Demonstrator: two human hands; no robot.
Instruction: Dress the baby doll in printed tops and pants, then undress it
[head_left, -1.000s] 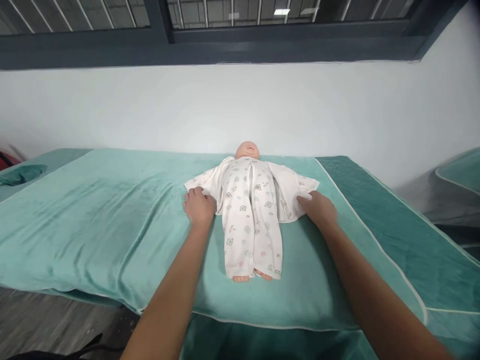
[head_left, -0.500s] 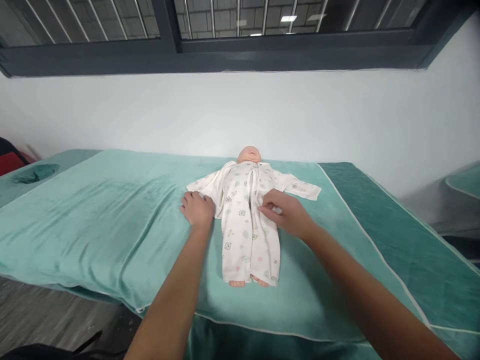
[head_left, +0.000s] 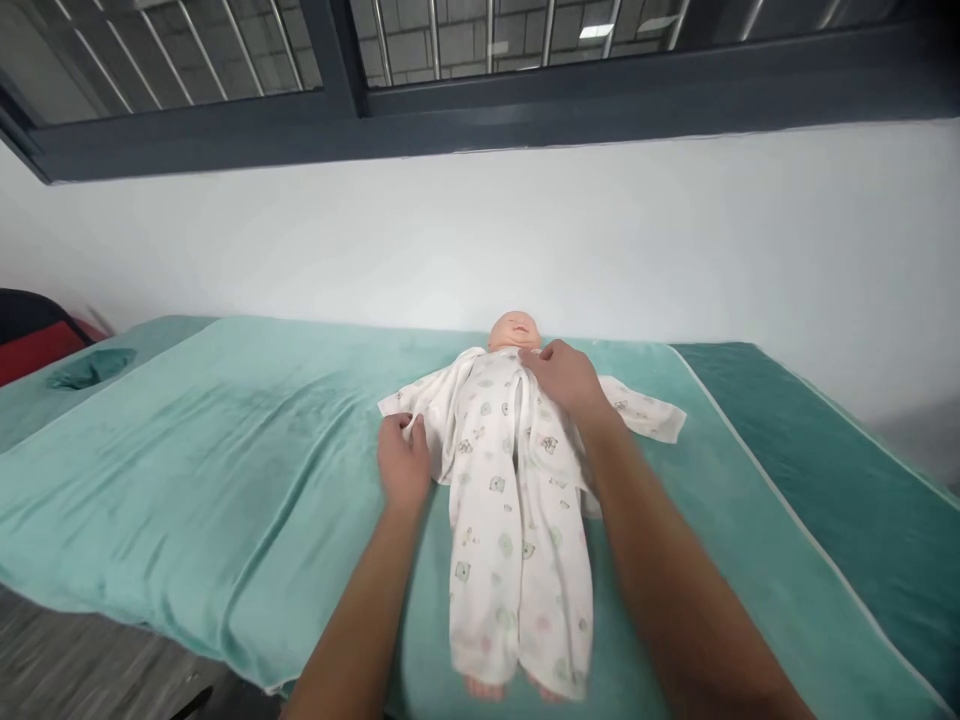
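A baby doll (head_left: pixel 514 330) lies on its back on the bed, head toward the wall and toes showing at the near end. It is dressed in a white baby romper (head_left: pixel 487 510) with small animal and dot prints, and a folded gap runs down the front. My left hand (head_left: pixel 405 462) is closed on the lower edge of the sleeve on the left, thumb and fingers pinching the cloth near the cuff. Up at the neckline, my right hand (head_left: pixel 568 378) pinches the romper's front just below the doll's chin. The other sleeve (head_left: pixel 646 408) stretches out flat to the right.
A light green sheet (head_left: pixel 225 480) with some wrinkles covers the bed, over a darker green cover (head_left: pixel 795 430) at the right. A face hole (head_left: pixel 91 368) shows at the far left, near a red and black item (head_left: pixel 37 345). The white wall and barred window stand behind.
My right hand has moved up from the romper's middle to its neckline. My left hand has turned from lying palm-down by the sleeve to pinching it. The view has shifted closer.
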